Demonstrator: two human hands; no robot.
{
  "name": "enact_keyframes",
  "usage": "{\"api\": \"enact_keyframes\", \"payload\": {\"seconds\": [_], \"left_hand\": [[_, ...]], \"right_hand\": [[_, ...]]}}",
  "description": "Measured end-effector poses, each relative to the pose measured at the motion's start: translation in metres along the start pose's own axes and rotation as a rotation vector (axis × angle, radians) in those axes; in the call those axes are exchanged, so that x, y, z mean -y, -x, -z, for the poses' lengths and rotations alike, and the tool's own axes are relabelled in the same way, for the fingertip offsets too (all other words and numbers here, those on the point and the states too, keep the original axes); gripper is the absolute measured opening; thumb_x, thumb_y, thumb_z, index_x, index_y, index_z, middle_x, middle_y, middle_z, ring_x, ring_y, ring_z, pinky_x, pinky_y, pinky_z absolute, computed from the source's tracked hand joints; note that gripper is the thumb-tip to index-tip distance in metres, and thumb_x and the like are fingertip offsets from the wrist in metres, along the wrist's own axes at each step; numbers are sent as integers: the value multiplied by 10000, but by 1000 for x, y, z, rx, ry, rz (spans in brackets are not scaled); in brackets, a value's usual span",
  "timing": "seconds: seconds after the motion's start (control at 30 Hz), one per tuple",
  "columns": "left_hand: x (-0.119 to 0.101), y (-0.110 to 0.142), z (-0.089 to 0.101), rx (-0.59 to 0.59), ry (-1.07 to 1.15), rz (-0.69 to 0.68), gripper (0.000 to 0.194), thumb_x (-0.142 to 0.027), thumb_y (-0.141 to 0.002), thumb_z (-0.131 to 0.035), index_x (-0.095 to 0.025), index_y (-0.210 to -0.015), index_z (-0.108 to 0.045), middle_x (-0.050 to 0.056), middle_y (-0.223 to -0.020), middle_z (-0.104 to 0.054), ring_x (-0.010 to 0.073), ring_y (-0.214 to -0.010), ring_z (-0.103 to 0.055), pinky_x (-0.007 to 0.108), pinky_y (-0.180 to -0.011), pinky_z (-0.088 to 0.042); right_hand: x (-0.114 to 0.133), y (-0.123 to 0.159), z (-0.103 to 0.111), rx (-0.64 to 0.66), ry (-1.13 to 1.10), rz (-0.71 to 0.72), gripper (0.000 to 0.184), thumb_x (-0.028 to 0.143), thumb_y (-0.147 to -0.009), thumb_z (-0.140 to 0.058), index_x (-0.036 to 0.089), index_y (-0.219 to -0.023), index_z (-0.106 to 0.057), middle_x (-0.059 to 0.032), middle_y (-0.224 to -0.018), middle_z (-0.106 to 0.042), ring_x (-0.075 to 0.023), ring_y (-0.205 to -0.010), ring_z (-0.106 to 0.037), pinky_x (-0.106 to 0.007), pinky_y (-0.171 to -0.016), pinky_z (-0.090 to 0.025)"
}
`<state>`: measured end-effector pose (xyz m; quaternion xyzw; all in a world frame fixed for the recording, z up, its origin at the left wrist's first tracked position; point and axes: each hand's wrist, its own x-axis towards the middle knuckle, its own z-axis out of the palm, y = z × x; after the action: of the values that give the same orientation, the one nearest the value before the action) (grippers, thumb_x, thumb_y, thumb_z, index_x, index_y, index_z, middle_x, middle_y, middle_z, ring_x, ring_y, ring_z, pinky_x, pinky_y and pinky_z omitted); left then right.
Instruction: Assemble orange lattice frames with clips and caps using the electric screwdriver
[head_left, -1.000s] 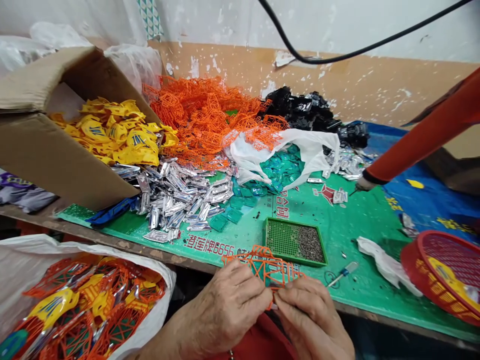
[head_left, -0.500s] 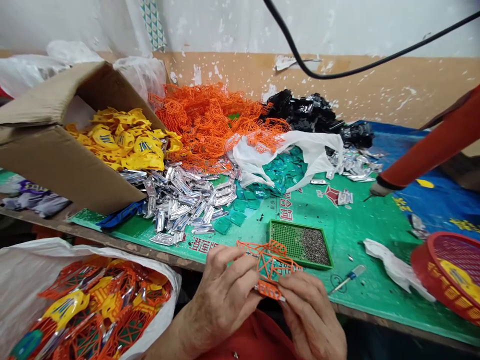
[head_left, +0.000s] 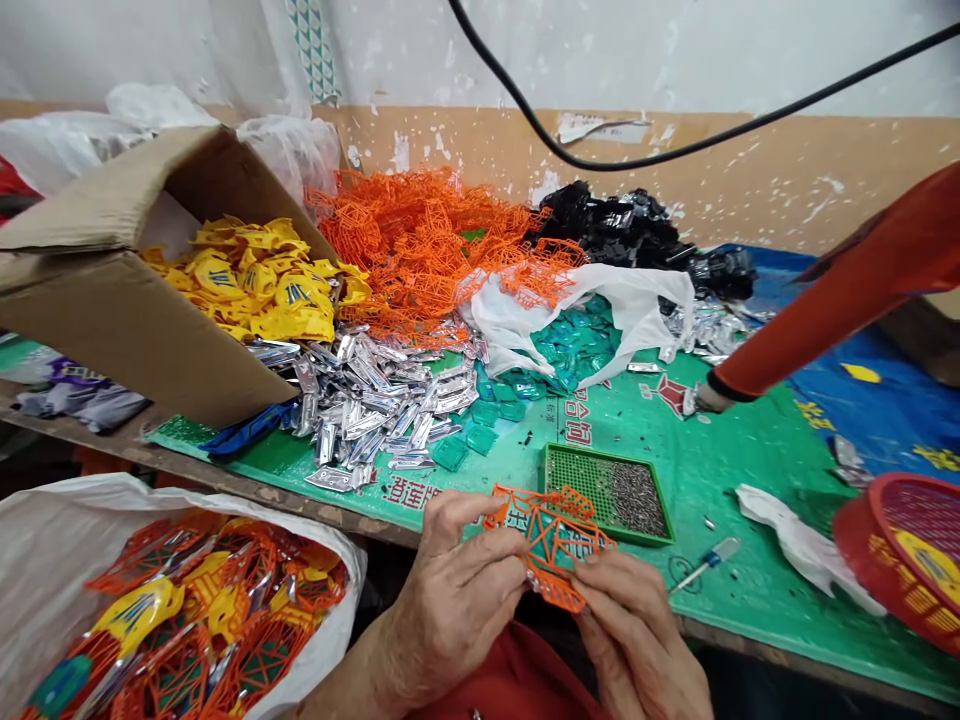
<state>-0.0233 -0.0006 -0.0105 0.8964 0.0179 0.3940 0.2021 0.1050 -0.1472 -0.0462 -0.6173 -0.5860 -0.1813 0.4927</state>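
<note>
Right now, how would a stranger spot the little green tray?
Find the table covered in green sheeting, then look just beyond the person's right hand. There lies a shallow green tray with a gridded floor, small dark bits heaped toward its right end. Its straight sides set it apart from the rounded red basket farther right.

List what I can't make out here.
- Head view: ends of the orange frame, covered by the left hand and right hand.
- Head view: right side of the red basket, cut off by the edge.
- Head view: shapes of single bits in the green tray, too small.
- Head view: inner floor of the cardboard box, under yellow parts.
</note>
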Motion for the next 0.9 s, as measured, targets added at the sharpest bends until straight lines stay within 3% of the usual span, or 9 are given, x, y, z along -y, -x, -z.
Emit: {"api": "enact_keyframes", "payload": {"seconds": [0.3,0.57,0.77,0.9], "left_hand": [[4,7,-2,106,131,-23,150,-11,-860,-529,-136,-856,-611,44,-875,-691,179,-877,-477,338,-823,-428],[-1,10,-5,207,184,-42,149,7,-851,-513,-128,-844,-575,64,-831,-646,172,-791,-451,316,-734,-425],[-9,1,-4,298,217,30,327,-9,-832,-513,-55,-1155,-509,101,-858,-631,193,-789,-489,361,-770,-444],[-13,-4,-5,362,300,86,236,10,-845,-476,-118,-992,-609,58,-793,-611,168,-765,-485,334,-756,-406]], "right_hand": [[-2,-5,0,39,-24,-12,167,83,-858,-558,162,-987,-631,-69,-870,-679,-191,-886,-624,-348,-749,-551],[2,-2,-8,2,-82,-144,86,170,-834,-644,185,-897,-587,-45,-803,-630,-193,-846,-582,-373,-741,-522],[2,11,-6,-32,-158,-183,201,60,-798,-647,174,-954,-593,-49,-886,-622,-188,-895,-572,-369,-779,-511],[5,8,0,-8,-139,-151,218,11,-773,-641,157,-922,-579,-40,-841,-609,-168,-853,-559,-339,-756,-502]]}}
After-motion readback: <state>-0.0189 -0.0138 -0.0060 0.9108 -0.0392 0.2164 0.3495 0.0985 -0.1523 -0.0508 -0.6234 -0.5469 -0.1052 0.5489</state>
